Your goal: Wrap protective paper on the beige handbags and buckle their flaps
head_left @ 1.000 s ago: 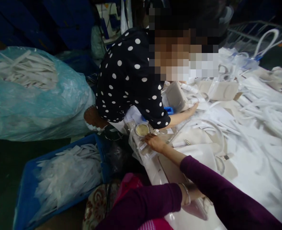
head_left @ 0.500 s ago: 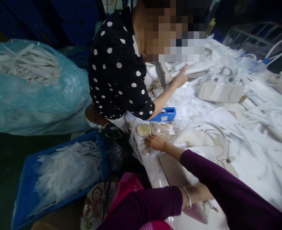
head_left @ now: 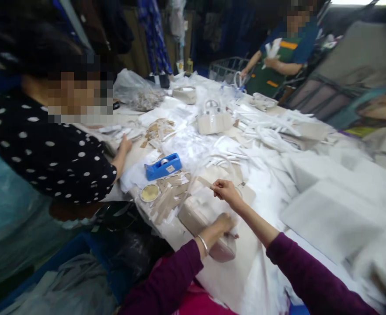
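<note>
A beige handbag (head_left: 197,223) lies on its side on the table in front of me. My left hand (head_left: 224,222), with a bangle at the wrist, is closed on the bag's near part; blur hides some of its fingers. Above the bag, my right hand (head_left: 226,192) pinches a thin tan strip (head_left: 205,181) that points to the left. More tan strips (head_left: 166,199) lie in a loose pile left of the bag, beside a round tin (head_left: 150,193) with a yellowish top. The bag's pale handle (head_left: 193,181) arches behind it.
A blue tape dispenser (head_left: 164,166) stands behind the strips. Another bag in clear plastic (head_left: 214,122) sits farther back, among white strips (head_left: 265,131). At left a co-worker in a dotted shirt (head_left: 48,157) works; another person (head_left: 278,57) stands far right. A blue crate (head_left: 91,245) is below left.
My right hand has left the spot by the tin and come over the bag with a tan strip in its fingers. The left hand stays at the bag. My view has swung right.
</note>
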Motion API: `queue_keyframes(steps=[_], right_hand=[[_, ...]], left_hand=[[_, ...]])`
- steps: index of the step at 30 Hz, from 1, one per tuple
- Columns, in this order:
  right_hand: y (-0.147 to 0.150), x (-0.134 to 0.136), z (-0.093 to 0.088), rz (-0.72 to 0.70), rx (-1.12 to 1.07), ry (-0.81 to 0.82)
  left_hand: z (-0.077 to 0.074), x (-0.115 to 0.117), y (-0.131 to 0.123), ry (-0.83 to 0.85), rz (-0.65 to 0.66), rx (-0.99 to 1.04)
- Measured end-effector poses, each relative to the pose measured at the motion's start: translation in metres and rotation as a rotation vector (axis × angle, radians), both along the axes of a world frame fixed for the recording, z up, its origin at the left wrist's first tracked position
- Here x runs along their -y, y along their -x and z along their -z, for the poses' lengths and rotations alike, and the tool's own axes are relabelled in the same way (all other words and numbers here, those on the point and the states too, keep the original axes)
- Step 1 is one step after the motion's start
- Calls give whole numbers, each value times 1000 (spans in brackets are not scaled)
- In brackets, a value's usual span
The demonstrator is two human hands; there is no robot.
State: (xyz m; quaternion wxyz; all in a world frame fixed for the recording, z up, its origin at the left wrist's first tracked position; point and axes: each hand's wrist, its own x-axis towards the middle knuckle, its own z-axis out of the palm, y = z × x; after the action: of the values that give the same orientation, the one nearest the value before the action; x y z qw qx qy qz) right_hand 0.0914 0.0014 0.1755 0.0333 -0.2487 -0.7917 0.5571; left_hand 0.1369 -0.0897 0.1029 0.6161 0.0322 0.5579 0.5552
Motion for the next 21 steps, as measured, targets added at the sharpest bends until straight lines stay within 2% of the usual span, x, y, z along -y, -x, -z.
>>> queue_keyframes(steps=[2,6,8,10,12,14,18,21], right_hand=[[-48,-24,1,184,-3,192],[-148,-48,17,490,45,332],[-190,-49,31,563,108,389],[-218,-44,47,598,188,466],[-230,-36,62,612,261,545],[-229,-28,74,613,306,610],[-205,-18,88,574,339,731],[-188,-17,94,528,366,849]], left_hand=[[3,-4,1,37,84,-70],[6,-1,3,18,166,-178],[7,1,3,9,182,-202],[8,2,3,-2,193,-203],[9,2,2,-18,202,-197],[7,0,1,-20,198,-184],[-3,0,2,-18,142,-142],[-9,3,2,-57,154,-111]])
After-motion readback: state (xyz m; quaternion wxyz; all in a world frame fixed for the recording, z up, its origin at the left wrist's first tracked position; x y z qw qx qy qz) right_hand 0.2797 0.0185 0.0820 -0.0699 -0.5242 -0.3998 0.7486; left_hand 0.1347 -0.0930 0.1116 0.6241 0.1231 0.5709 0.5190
